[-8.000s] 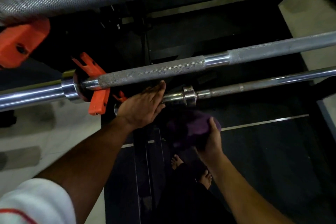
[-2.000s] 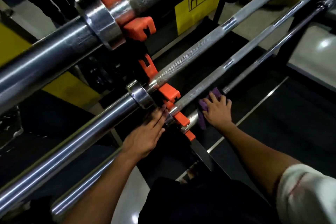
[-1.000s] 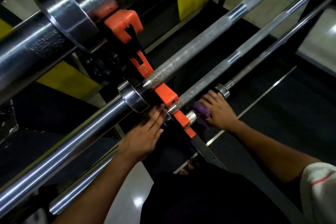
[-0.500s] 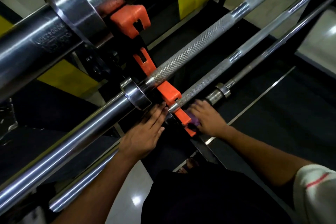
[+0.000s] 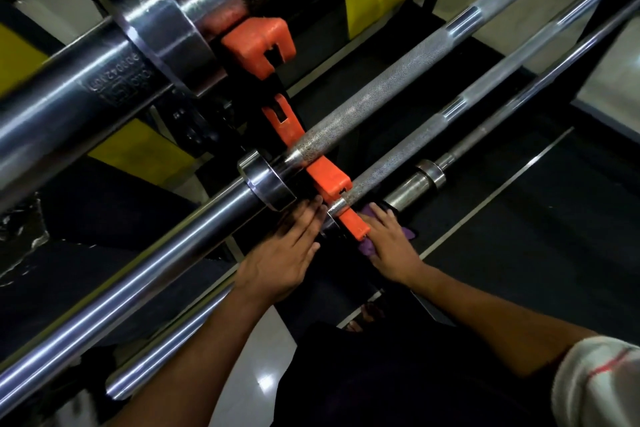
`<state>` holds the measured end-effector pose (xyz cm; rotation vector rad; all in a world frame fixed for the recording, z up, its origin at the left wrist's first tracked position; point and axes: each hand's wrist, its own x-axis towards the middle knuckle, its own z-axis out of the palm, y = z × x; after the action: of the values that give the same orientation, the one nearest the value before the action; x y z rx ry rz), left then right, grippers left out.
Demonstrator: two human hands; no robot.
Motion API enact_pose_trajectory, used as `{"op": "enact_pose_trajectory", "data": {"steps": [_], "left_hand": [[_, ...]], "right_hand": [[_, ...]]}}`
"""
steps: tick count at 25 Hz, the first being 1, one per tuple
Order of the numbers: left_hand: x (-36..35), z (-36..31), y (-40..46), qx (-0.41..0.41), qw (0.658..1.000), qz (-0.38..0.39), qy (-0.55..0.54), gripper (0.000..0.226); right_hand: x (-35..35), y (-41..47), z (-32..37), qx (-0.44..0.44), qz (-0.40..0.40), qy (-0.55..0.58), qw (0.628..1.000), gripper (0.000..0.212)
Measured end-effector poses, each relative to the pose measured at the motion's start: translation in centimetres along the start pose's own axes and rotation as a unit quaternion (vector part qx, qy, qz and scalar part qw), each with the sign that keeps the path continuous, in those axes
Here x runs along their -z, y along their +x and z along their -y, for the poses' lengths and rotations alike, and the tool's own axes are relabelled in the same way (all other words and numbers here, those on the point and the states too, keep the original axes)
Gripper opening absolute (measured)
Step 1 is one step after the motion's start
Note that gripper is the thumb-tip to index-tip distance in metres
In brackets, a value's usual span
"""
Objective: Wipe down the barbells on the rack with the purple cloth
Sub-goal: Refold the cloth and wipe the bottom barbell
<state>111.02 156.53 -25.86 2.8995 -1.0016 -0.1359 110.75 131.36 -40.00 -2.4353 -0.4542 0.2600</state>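
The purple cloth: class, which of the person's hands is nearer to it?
Right. The right hand lies on the purple cloth, covering most of it; the left hand rests apart, beyond the orange rack hook.

- The left hand [image 5: 282, 253] lies palm down with its back to the camera, fingers straight and close together, pointing up and to the right.
- Its bare forearm runs from the lower left of the view up to the wrist, which is held straight in line with the hand.
- The right hand [image 5: 389, 246] also lies palm down, fingers extended and pointing up and to the left, pressing flat on a purple cloth [image 5: 367, 246] beneath the palm.
- The right forearm is bare and enters from the lower right; a white sleeve [image 5: 595, 385] with a red stripe covers the upper arm.
- The two hands sit near each other, fingertips angled toward one another, not touching.
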Motion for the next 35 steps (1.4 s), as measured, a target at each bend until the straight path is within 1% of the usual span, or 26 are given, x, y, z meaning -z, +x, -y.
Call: {"op": "enact_pose_trajectory", "data": {"steps": [2,3,5,6,7,8,9,11,13,14,17,18,19,21,22,23,25,26,27,28,29,31,32,33,34,35], "left_hand": [[0.1,-0.1,0.0,0.004,1.000,0.000,0.011,0.062],[0.2,-0.1,0.0,0.003,1.000,0.001,0.017,0.062],[0.1,-0.2,0.0,0.004,1.000,0.006,0.029,0.063],[0.1,-0.3,0.0,0.007,0.999,0.007,0.032,0.063],[0.2,-0.3,0.0,0.013,0.999,0.006,0.032,0.063],[0.2,-0.3,0.0,0.019,0.999,0.007,0.029,0.063],[0.3,-0.3,0.0,0.021,0.999,0.010,0.024,0.064],[0.4,-0.3,-0.1,0.021,1.000,0.014,0.018,0.064],[0.5,-0.3,-0.1,0.021,0.999,0.023,0.017,0.063],[0.5,-0.4,-0.1,0.020,0.999,0.025,0.010,0.063],[1.2,-0.8,0.1,0.042,0.998,0.020,-0.044,0.065],[1.7,-1.3,0.3,0.038,0.998,-0.002,-0.054,0.063],[2.2,-2.1,0.5,0.017,0.998,-0.039,-0.056,0.059],[3.3,-5.0,1.6,-0.047,0.990,-0.117,-0.064,0.050],[4.0,-7.1,2.6,-0.070,0.986,-0.126,-0.088,0.051],[4.8,-9.2,3.8,-0.077,0.982,-0.109,-0.133,0.057],[6.0,-12.4,6.5,-0.055,0.963,0.009,-0.263,0.071],[6.2,-13.1,7.9,-0.038,0.943,0.068,-0.325,0.067],[6.2,-13.3,9.1,-0.039,0.927,0.104,-0.357,0.054],[6.0,-13.2,10.0,-0.054,0.928,0.118,-0.348,0.038],[5.9,-13.1,10.6,-0.067,0.936,0.119,-0.324,0.033],[5.6,-12.7,11.5,-0.078,0.952,0.109,-0.276,0.040],[5.7,-12.8,11.8,-0.073,0.958,0.104,-0.257,0.040],[5.8,-13.0,12.2,-0.066,0.965,0.099,-0.233,0.037],[5.8,-13.6,12.4,-0.059,0.972,0.094,-0.205,0.033],[5.8,-14.3,12.6,-0.055,0.979,0.088,-0.177,0.030]], "right_hand": [[1.3,-0.8,-0.7,0.019,0.042,0.038,0.998,0.081],[1.9,-1.3,-0.9,0.039,0.065,0.060,0.995,0.077],[3.3,-2.8,-1.6,0.059,0.117,0.105,0.986,0.059],[4.2,-3.7,-2.2,0.038,0.145,0.138,0.979,0.050],[5.4,-4.7,-2.7,-0.007,0.170,0.189,0.967,0.039],[6.6,-5.7,-3.4,-0.075,0.172,0.244,0.951,0.029],[7.8,-6.7,-4.1,-0.147,0.148,0.301,0.931,0.023],[9.6,-8.7,-5.9,-0.286,0.064,0.369,0.882,0.019],[10.3,-10.1,-6.9,-0.357,0.011,0.399,0.844,0.017],[10.5,-10.6,-7.2,-0.373,0.000,0.402,0.836,0.016],[11.7,-11.5,-6.2,-0.377,-0.014,0.441,0.814,0.021],[12.5,-11.7,-5.8,-0.373,-0.016,0.465,0.803,0.025],[13.6,-11.9,-4.9,-0.366,-0.015,0.488,0.792,0.028],[16.1,-12.2,-2.9,-0.345,-0.008,0.513,0.786,0.030],[17.3,-12.4,-2.1,-0.333,-0.007,0.525,0.784,0.037],[18.5,-12.6,-1.2,-0.322,-0.003,0.540,0.778,0.047],[20.4,-12.8,0.2,-0.282,-0.011,0.583,0.762,0.062],[20.9,-12.8,0.4,-0.264,-0.023,0.602,0.753,0.064],[21.5,-12.7,0.8,-0.255,-0.035,0.612,0.748,0.063],[21.8,-12.4,0.7,-0.252,-0.051,0.606,0.753,0.058],[21.7,-12.1,0.3,-0.248,-0.071,0.591,0.764,0.048],[20.6,-11.6,-0.6,-0.261,-0.143,0.520,0.801,0.025],[19.4,-11.5,-1.2,-0.285,-0.194,0.489,0.801,0.016],[17.8,-11.7,-1.6,-0.319,-0.250,0.493,0.770,0.013],[16.1,-11.9,-1.5,-0.347,-0.295,0.528,0.717,0.017],[14.5,-12.1,-1.0,-0.363,-0.311,0.572,0.667,0.024]]}}
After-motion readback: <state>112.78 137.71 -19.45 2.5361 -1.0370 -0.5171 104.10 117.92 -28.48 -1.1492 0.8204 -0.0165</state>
